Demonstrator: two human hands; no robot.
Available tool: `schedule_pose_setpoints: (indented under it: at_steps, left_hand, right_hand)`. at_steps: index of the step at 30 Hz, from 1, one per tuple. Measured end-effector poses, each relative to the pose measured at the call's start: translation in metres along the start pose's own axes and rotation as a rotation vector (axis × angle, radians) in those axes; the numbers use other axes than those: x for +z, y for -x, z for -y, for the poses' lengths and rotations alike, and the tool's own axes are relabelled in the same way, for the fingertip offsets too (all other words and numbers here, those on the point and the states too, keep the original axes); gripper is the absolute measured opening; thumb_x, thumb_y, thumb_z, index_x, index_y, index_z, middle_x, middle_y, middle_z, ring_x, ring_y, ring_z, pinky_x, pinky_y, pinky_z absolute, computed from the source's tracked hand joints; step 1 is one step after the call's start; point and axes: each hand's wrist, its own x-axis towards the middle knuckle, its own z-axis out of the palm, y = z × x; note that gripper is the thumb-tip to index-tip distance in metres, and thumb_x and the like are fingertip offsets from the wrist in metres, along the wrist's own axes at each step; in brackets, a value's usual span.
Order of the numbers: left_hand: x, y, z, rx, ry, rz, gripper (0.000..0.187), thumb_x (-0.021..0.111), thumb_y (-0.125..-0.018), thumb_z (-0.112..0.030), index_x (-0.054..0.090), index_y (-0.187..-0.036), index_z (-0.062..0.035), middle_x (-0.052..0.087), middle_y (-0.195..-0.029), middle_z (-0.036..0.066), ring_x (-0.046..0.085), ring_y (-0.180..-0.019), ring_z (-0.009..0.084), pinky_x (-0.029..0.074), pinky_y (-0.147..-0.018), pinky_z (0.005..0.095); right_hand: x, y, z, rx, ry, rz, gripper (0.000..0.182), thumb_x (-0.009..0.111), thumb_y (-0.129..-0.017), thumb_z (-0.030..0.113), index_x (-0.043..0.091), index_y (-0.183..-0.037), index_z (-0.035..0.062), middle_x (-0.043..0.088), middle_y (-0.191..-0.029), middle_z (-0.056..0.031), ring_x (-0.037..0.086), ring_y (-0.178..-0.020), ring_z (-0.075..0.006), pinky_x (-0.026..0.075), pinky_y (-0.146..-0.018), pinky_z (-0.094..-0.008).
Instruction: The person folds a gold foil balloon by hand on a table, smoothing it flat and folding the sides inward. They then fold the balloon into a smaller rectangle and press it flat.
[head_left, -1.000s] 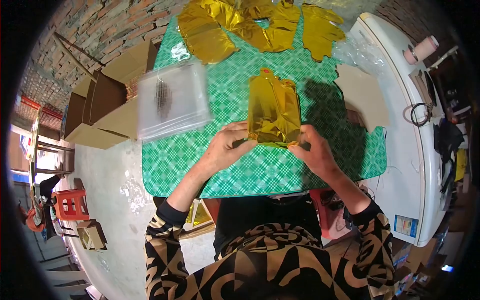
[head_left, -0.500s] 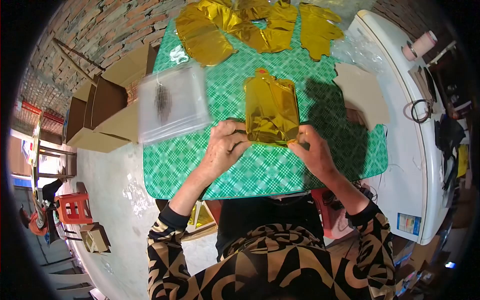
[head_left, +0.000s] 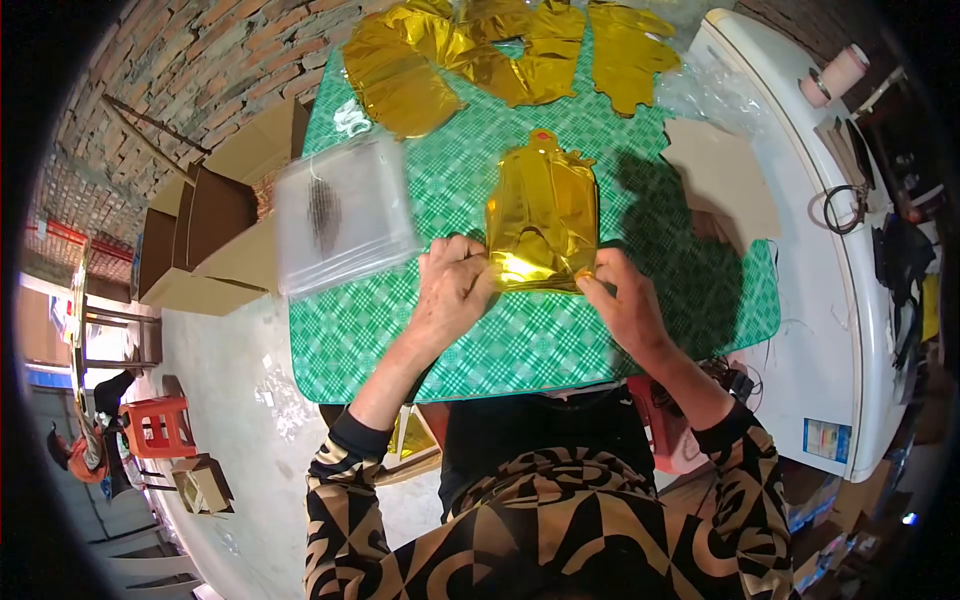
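Observation:
A folded gold foil balloon (head_left: 541, 215) lies on the green checked tablecloth (head_left: 520, 350) in front of me, with a small tab bearing a red mark at its far end. My left hand (head_left: 455, 285) pinches its near left corner, fingers curled. At the near right corner, my right hand (head_left: 622, 295) grips the foil between thumb and fingers. Creases run across the near edge, which shines brightly by the left hand. Beyond it, several flat gold foil pieces (head_left: 400, 85) are spread at the table's far side.
Left of the balloon lies a stack of clear plastic bags (head_left: 350, 210). An open cardboard box (head_left: 215, 220) stands past the table's left edge. Flat cardboard (head_left: 722, 180) lies at the right, beside a white appliance (head_left: 800, 270). A red stool (head_left: 160, 425) and a person (head_left: 85, 455) are farther left.
The balloon's near edge has flattened against the table between my hands, and its surface catches more light. Both hands stay at the corners. The view has shifted slightly.

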Motion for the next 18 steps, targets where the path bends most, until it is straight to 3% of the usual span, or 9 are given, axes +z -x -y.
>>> schedule_pose_setpoints:
  at_steps: [2,5,8,13,17,18]
  left_hand:
    - [0.003,-0.001,-0.002,0.008,-0.025,-0.023,0.016,0.075,-0.096,-0.019,0.074,-0.09,-0.0038,0.064,-0.107,0.007,0.053,-0.104,0.0293,0.04,-0.094,0.0435]
    - [0.005,0.0,-0.007,-0.018,-0.059,-0.059,0.014,0.076,-0.093,-0.018,0.074,-0.089,-0.0048,0.063,-0.106,0.008,0.053,-0.103,0.0298,0.04,-0.092,0.0434]
    - [0.01,0.001,-0.005,-0.041,-0.096,-0.105,0.014,0.077,-0.09,-0.018,0.073,-0.089,-0.0053,0.062,-0.103,0.008,0.054,-0.102,0.0304,0.04,-0.089,0.0434]
    - [0.014,-0.002,-0.006,-0.102,-0.162,-0.112,0.016,0.079,-0.086,-0.019,0.069,-0.085,-0.0068,0.059,-0.099,0.009,0.054,-0.1,0.0312,0.04,-0.086,0.0444]
    - [0.017,-0.003,-0.01,-0.058,-0.202,-0.167,0.021,0.079,-0.082,-0.018,0.066,-0.095,-0.0087,0.06,-0.101,0.011,0.056,-0.1,0.034,0.04,-0.086,0.0467]
    - [0.018,-0.003,-0.01,-0.055,-0.202,-0.184,0.022,0.079,-0.083,-0.018,0.066,-0.098,-0.0086,0.06,-0.101,0.011,0.056,-0.099,0.0341,0.041,-0.086,0.0471]
  right_hand:
    - [-0.002,-0.001,-0.002,0.026,-0.008,0.03,0.031,0.075,-0.097,0.01,0.056,-0.119,0.0004,0.072,-0.088,-0.0169,0.074,-0.083,-0.0298,0.055,-0.071,-0.042]
    - [0.003,-0.007,-0.011,-0.092,0.025,-0.016,0.03,0.076,-0.097,0.009,0.056,-0.117,0.0003,0.071,-0.082,-0.0175,0.073,-0.076,-0.0332,0.053,-0.066,-0.0436]
    - [-0.002,-0.012,-0.006,-0.007,0.064,0.046,0.026,0.073,-0.097,0.009,0.058,-0.116,-0.0008,0.073,-0.083,-0.0183,0.075,-0.077,-0.0299,0.054,-0.069,-0.0378]
    - [-0.003,-0.018,-0.001,0.063,0.115,0.085,0.025,0.075,-0.096,0.011,0.059,-0.111,-0.0016,0.073,-0.081,-0.0171,0.074,-0.074,-0.0258,0.054,-0.068,-0.0374]
    - [-0.001,-0.021,-0.003,0.076,0.145,0.085,0.026,0.075,-0.095,0.012,0.06,-0.11,-0.002,0.072,-0.08,-0.0162,0.072,-0.072,-0.023,0.054,-0.066,-0.0376]
    - [0.001,-0.021,-0.004,0.054,0.151,0.069,0.027,0.076,-0.094,0.013,0.06,-0.11,-0.0012,0.072,-0.078,-0.0164,0.072,-0.072,-0.0282,0.053,-0.065,-0.0417]
